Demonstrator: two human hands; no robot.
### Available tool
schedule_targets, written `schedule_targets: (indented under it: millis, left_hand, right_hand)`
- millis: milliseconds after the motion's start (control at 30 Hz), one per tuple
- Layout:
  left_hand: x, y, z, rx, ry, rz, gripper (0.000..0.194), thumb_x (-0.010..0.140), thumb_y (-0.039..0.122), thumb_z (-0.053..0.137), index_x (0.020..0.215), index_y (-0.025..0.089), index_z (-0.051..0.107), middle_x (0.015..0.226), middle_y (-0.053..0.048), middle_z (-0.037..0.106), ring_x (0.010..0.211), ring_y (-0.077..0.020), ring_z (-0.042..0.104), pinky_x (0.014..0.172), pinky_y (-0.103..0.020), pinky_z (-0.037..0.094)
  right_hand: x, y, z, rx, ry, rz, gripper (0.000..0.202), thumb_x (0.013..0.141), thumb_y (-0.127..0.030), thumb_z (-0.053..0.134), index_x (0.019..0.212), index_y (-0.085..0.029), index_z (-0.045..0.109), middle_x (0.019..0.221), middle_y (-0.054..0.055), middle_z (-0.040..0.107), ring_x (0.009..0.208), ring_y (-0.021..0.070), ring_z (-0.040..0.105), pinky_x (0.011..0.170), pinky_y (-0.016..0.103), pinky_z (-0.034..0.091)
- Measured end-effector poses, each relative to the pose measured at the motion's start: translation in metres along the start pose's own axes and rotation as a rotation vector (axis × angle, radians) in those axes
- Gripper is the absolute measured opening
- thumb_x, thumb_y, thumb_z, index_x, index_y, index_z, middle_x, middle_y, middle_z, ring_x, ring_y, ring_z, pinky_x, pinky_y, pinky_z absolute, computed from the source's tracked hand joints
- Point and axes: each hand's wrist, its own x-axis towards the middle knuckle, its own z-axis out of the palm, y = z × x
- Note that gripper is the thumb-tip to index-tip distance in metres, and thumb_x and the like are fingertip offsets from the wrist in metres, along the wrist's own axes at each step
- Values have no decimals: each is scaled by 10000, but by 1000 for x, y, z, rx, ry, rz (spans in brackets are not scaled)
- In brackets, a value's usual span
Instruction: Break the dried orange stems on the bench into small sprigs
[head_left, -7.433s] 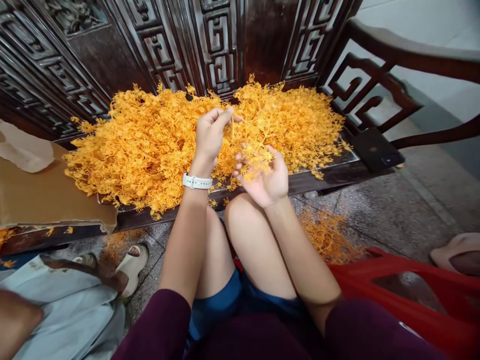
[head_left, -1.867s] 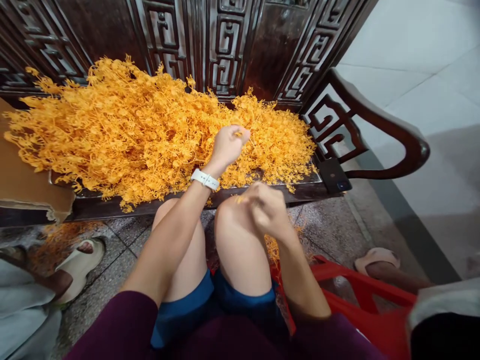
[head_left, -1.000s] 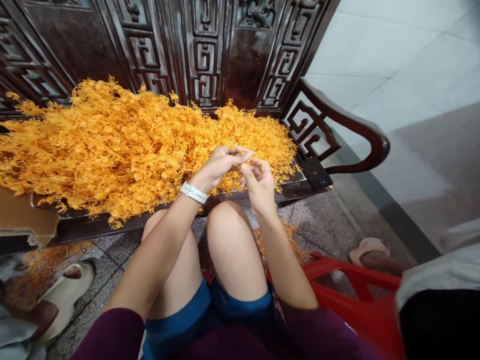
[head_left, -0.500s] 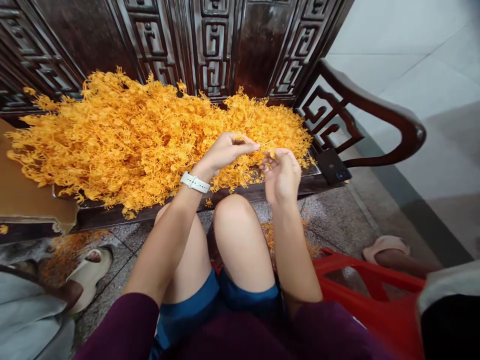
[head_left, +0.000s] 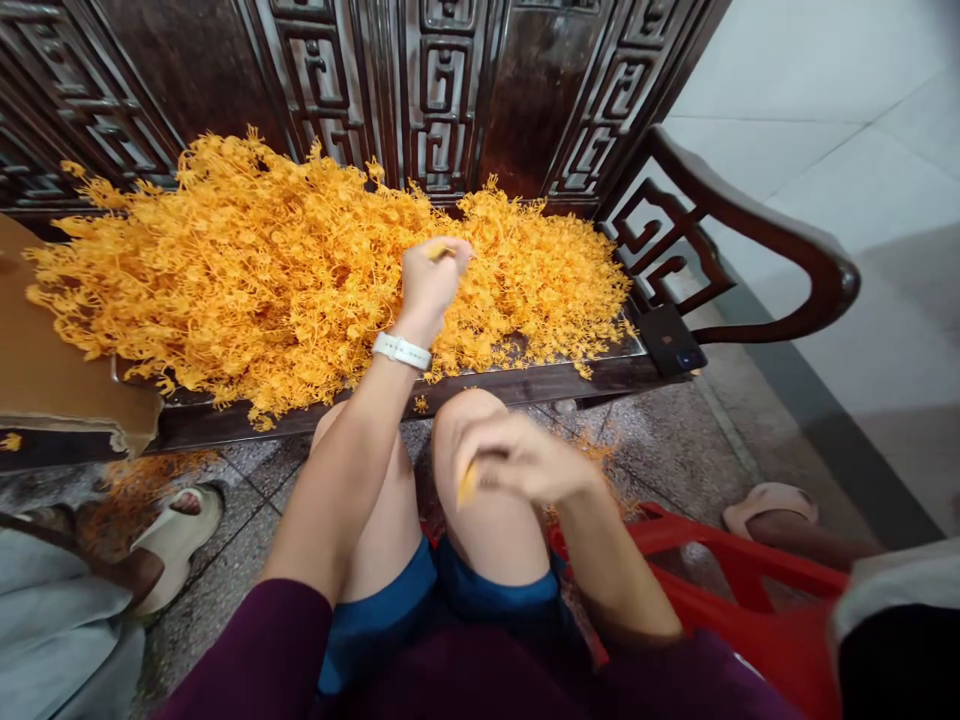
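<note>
Cardboard (head_left: 67, 365) covers the left end of the dark wooden tabletop (head_left: 551, 382), its torn corner overlapping the front edge, with a stray orange scrap (head_left: 11, 441) just beside it. On the speckled floor (head_left: 660, 440) below, someone's foot wears a pale sandal (head_left: 176, 560), near scattered orange stems (head_left: 142, 480). Next comes the heap of orange flower sprigs (head_left: 247, 270), spread along the tabletop from the cardboard almost to the right edge, banked towards the carved back (head_left: 536, 110) and spilling over the front edge towards the left. Over the right part of the heap I see the left hand (head_left: 429, 285), white watch strap (head_left: 403, 350) at its wrist, fingers curled around a small orange piece (head_left: 440, 251); I can't tell if it touches the flowers behind. The right hand (head_left: 517, 455) is blurred, lower down, in front of the tabletop's front edge and over the right knee (head_left: 469, 403), its bent fingers grasping 1 yellow-orange bit (head_left: 469, 483) that hangs downward. A black phone (head_left: 667, 340) lies on the right front corner, beside the curved armrest (head_left: 821, 262). Below stands a red stool (head_left: 780, 640), with another person's pink sandal (head_left: 769, 503) beyond.
</note>
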Motion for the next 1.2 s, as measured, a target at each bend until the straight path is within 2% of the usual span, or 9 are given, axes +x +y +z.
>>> schedule_targets:
  millis: [67, 133, 300, 367, 733, 933, 1033, 1133, 1200]
  left_hand:
    - [16, 1, -10, -59, 100, -91, 113, 820, 121, 719, 730, 189, 722, 726, 5, 670, 515, -51, 438, 515, -224, 389]
    - [23, 4, -20, -130, 41, -179, 69, 821, 238, 792, 812, 189, 744, 734, 3, 666, 527, -56, 501, 524, -220, 447]
    - [4, 11, -23, -295, -182, -230, 157, 807, 266, 815, 886, 149, 746, 762, -12, 687, 685, -98, 693, 709, -235, 594]
    - [-6, 13, -18, -286, -243, -242, 158, 822, 255, 813, 921, 152, 746, 823, -20, 719, 708, -107, 716, 728, -254, 606]
    - [-37, -1, 12, -92, -568, -204, 297, 684, 332, 975, 837, 148, 799, 736, -1, 709, 645, -72, 615, 627, -215, 492]
    - [-28, -8, 16, 88, -432, -103, 170, 837, 276, 860, 796, 150, 754, 702, -8, 699, 538, -74, 575, 553, -235, 464]
    - [-7, -14, 12, 161, -146, -114, 137, 944, 197, 715, 813, 158, 706, 682, 6, 680, 483, -64, 551, 501, -218, 424]
    - [7, -16, 8, 80, -118, -198, 135, 957, 234, 706, 853, 150, 688, 715, 5, 699, 475, -46, 524, 490, -191, 411]
    - [8, -15, 7, 63, -146, -203, 128, 917, 255, 756, 885, 145, 700, 730, 2, 715, 477, -45, 538, 496, -185, 424]
  right_hand:
    - [-4, -5, 14, 14, -399, -22, 205, 1071, -240, 596, 1040, -137, 770, 916, 98, 769, 843, 165, 708, 802, 291, 549]
    - [-6, -4, 15, 24, -437, -7, 215, 1066, -243, 606, 1106, -137, 788, 950, 117, 781, 873, 183, 720, 827, 313, 558]
    - [-3, -2, -32, 373, 695, -92, 269, 1042, -456, 607, 1022, -265, 795, 888, 31, 724, 690, 126, 583, 636, 261, 516]
    - [1, -3, -47, 522, 956, -87, 257, 1016, -463, 609, 1072, -276, 775, 916, 11, 691, 669, 105, 523, 625, 242, 501]
    - [26, 35, -49, 8, 1126, 65, 355, 919, -540, 760, 890, -216, 618, 785, -12, 673, 585, 87, 550, 574, 246, 443]
    - [23, 30, -39, -98, 978, 65, 403, 1045, -346, 587, 670, -198, 586, 604, -28, 579, 536, 95, 498, 567, 243, 401]
    - [21, 16, -8, -134, 383, 75, 293, 1036, -308, 626, 776, -192, 699, 701, -7, 672, 649, 111, 602, 661, 233, 466]
    - [20, 7, 15, 2, -388, 33, 209, 1024, -360, 671, 974, -181, 765, 931, 67, 779, 860, 165, 721, 802, 265, 532]
    - [17, 6, 13, 159, -432, 9, 268, 961, -444, 755, 945, -177, 770, 927, 88, 774, 867, 186, 723, 809, 284, 541]
